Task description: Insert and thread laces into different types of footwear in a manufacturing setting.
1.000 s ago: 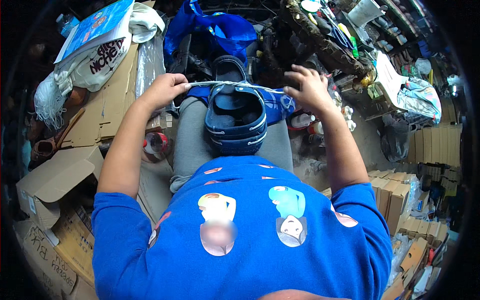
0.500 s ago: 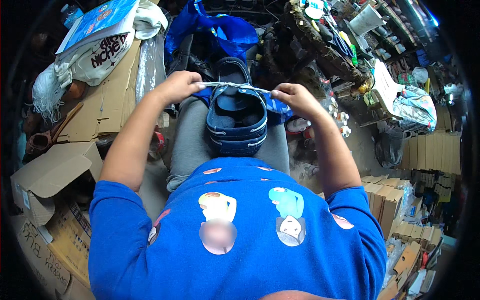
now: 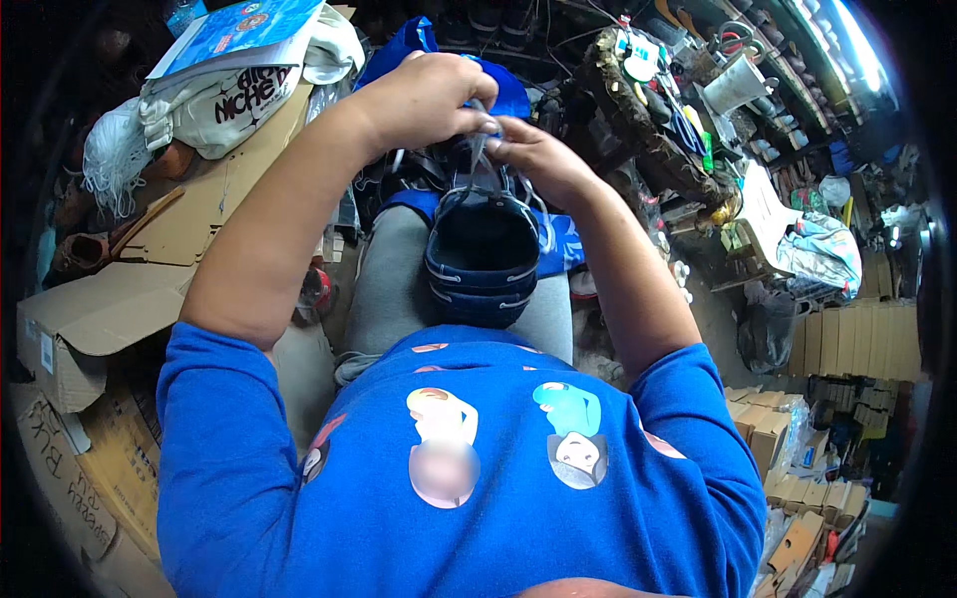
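From where I stand, the nearest thing is the person's blue shirt (image 3: 498, 498), printed with small figures and filling the lower middle of the frame. Just above it come grey trousers (image 3: 389, 269), the knees spread to either side of a dark blue shoe (image 3: 483, 274). It sits in the lap at the centre of the frame, its opening toward the person, two pale-laced bands showing one over the other (one shoe or a stacked pair, I cannot tell). A blue patterned cloth (image 3: 563, 244) shows at its right edge.

Beyond the opening, the left hand (image 3: 429, 100) is raised at the upper middle, thumb and fingers pinched on a pale lace (image 3: 477, 164) that runs down to the shoe. The right hand (image 3: 543, 164) meets it there, fingertips touching the lace; I cannot tell whether they close on a strand.

Along the left edge lies an open cardboard box (image 3: 110, 309), and past it a cardboard sheet (image 3: 239, 189), a tangle of white string (image 3: 110, 164) and a white cloth bag (image 3: 214, 120) under a blue-covered book (image 3: 249, 35). Piled cardboard (image 3: 768, 429) stands at lower right, a dark plastic bag (image 3: 766, 329) farther up. At the top, behind the hands, is a shiny blue bag (image 3: 513, 97); a white cup (image 3: 736, 85) tilts at upper right.
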A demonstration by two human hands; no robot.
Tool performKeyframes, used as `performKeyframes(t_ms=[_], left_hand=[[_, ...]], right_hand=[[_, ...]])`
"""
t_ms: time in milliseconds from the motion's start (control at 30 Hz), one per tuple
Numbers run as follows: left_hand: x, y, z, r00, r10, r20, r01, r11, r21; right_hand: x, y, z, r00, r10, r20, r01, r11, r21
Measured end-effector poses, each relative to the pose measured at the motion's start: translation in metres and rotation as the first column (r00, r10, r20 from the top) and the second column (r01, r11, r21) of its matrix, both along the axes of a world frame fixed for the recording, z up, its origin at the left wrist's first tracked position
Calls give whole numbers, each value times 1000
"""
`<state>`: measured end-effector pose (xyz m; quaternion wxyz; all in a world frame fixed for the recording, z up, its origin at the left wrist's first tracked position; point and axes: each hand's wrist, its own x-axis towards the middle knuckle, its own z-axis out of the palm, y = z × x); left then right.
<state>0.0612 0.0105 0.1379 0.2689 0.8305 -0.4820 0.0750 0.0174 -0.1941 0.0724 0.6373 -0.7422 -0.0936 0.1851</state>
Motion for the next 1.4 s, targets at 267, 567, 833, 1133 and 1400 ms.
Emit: performKeyframes(t_ms=[267, 567, 833, 1133, 1400], left_hand=[[31, -25, -39, 985, 171, 32, -169, 984, -58], [-12, -2, -86, 762, 10, -648, -265, 917, -297], [-25, -1, -100, 762, -73, -643, -289, 850, -440], [-35, -13, -103, 980, 198, 25, -182, 938, -296], [-9, -7, -118, 495, 0, -869, -287, 944, -163]], right_hand=[[10, -2, -11, 971, 83, -223, -77, 996, 35], [13, -7, -20, 964, 3, -265, 43, 985, 166], [13, 3, -8, 987, -66, -149, 79, 993, 88], [17, 7, -11, 949, -251, 188, 312, 818, -484], [-3, 0, -11, 840, 188, 509, 123, 848, -516]])
